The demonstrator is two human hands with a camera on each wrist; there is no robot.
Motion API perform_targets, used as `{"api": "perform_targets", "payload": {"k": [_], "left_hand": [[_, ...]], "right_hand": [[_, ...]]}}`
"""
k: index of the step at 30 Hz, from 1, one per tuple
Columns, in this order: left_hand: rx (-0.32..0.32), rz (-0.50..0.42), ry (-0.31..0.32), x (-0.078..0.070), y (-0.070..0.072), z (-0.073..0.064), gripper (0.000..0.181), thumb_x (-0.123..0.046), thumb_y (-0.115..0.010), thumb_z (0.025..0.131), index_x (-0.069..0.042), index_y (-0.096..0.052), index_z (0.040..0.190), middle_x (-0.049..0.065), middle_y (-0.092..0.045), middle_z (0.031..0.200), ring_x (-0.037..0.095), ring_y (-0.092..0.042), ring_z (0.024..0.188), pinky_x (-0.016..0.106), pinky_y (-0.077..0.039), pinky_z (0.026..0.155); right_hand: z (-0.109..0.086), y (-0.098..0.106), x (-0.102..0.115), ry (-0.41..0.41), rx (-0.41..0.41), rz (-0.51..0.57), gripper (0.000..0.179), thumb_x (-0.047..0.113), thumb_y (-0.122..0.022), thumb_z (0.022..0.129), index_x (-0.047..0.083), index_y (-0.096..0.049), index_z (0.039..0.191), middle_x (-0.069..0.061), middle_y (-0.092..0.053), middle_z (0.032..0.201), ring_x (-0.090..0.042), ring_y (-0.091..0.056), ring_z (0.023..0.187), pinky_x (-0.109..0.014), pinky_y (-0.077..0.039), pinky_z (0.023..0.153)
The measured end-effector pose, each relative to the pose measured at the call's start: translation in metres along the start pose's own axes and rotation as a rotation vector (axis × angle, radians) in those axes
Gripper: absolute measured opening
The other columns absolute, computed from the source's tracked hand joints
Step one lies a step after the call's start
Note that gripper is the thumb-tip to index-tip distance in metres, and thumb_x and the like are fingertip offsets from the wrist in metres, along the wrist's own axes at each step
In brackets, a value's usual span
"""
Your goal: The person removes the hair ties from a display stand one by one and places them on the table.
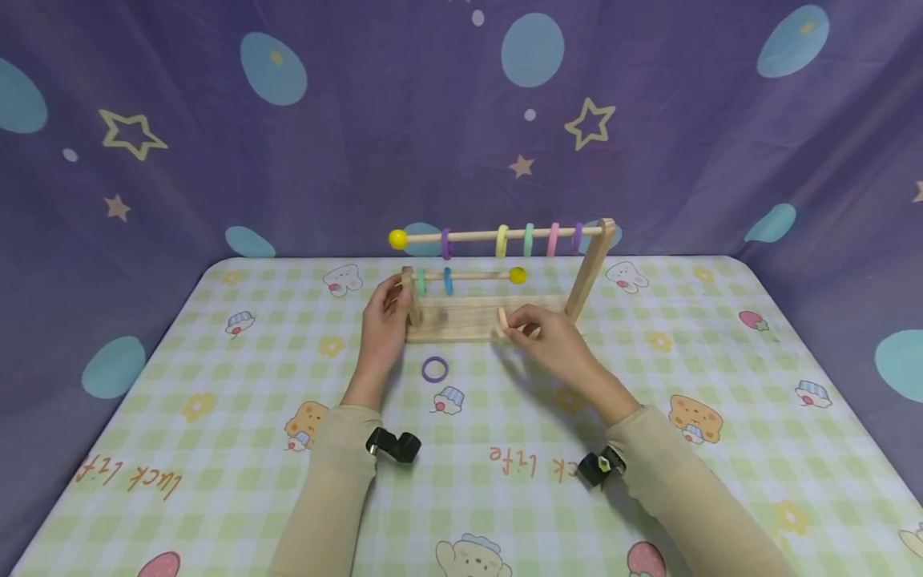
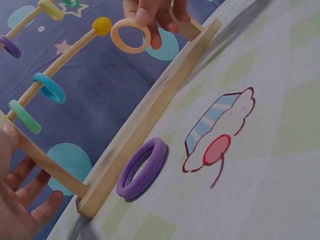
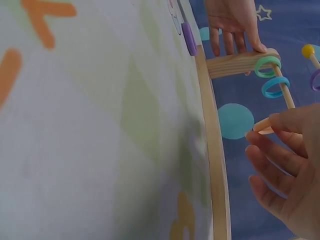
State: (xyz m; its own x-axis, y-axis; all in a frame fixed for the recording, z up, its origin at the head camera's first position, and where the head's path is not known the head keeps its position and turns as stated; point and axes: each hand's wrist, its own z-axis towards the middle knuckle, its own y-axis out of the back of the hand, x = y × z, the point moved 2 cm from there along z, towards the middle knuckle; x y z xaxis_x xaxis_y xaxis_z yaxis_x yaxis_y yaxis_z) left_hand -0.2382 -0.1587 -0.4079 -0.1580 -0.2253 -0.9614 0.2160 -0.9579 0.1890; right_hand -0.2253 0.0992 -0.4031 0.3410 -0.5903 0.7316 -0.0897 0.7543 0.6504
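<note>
My right hand (image 1: 551,340) pinches a peach hair tie (image 2: 131,36) between thumb and fingertips, in front of the wooden stand (image 1: 461,330). In the left wrist view, the tie hangs beside the yellow ball (image 2: 101,26) at the lower rod's free end. My left hand (image 1: 385,320) holds the top of the stand's short left post (image 2: 50,165), its other fingers spread behind it. A green hair tie (image 1: 421,281) and a blue one (image 1: 449,280) hang on the lower rod, near that post.
A purple hair tie (image 1: 435,369) lies on the checked tablecloth in front of the stand. Several coloured ties hang on the upper rod (image 1: 472,236), which runs from the tall right post (image 1: 591,268) to a yellow ball (image 1: 397,239). A patterned purple curtain (image 1: 360,160) stands behind.
</note>
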Motion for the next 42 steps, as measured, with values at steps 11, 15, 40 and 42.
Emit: {"api": "perform_targets", "payload": {"k": [11, 15, 40, 42], "left_hand": [[0.008, -0.004, 0.007, 0.003, 0.001, 0.002, 0.046, -0.025, -0.049, 0.105, -0.001, -0.046, 0.144, 0.02, -0.051, 0.14, 0.028, -0.048, 0.13, 0.033, -0.035, 0.111], [0.012, 0.001, 0.009, 0.003, 0.002, 0.002, 0.047, -0.025, -0.05, 0.105, 0.0, -0.045, 0.145, 0.02, -0.05, 0.14, 0.029, -0.047, 0.131, 0.033, -0.035, 0.111], [0.052, -0.022, 0.058, -0.037, 0.006, -0.012, 0.045, -0.013, -0.048, 0.105, 0.01, -0.041, 0.144, 0.03, -0.045, 0.143, 0.037, -0.044, 0.134, 0.038, -0.033, 0.113], [0.053, -0.025, 0.055, -0.039, 0.006, -0.013, 0.045, -0.013, -0.048, 0.105, 0.009, -0.041, 0.143, 0.03, -0.045, 0.143, 0.037, -0.044, 0.134, 0.038, -0.033, 0.113]], "right_hand": [[0.001, -0.011, 0.005, 0.025, 0.142, -0.101, 0.01, 0.014, -0.07, 0.093, 0.011, -0.072, 0.103, 0.002, -0.07, 0.092, -0.016, -0.062, 0.081, -0.033, -0.051, 0.07], [0.003, -0.016, 0.008, 0.071, 0.184, -0.117, 0.009, 0.013, -0.07, 0.093, 0.011, -0.072, 0.102, 0.003, -0.069, 0.091, -0.015, -0.061, 0.082, -0.032, -0.05, 0.07], [0.007, -0.039, 0.019, 0.202, 0.375, -0.221, 0.004, 0.012, -0.073, 0.09, 0.014, -0.071, 0.093, 0.006, -0.068, 0.089, -0.009, -0.061, 0.08, -0.026, -0.051, 0.075], [0.007, -0.04, 0.019, 0.199, 0.382, -0.227, 0.004, 0.013, -0.074, 0.09, 0.014, -0.071, 0.092, 0.006, -0.067, 0.09, -0.009, -0.06, 0.081, -0.026, -0.051, 0.076]]}}
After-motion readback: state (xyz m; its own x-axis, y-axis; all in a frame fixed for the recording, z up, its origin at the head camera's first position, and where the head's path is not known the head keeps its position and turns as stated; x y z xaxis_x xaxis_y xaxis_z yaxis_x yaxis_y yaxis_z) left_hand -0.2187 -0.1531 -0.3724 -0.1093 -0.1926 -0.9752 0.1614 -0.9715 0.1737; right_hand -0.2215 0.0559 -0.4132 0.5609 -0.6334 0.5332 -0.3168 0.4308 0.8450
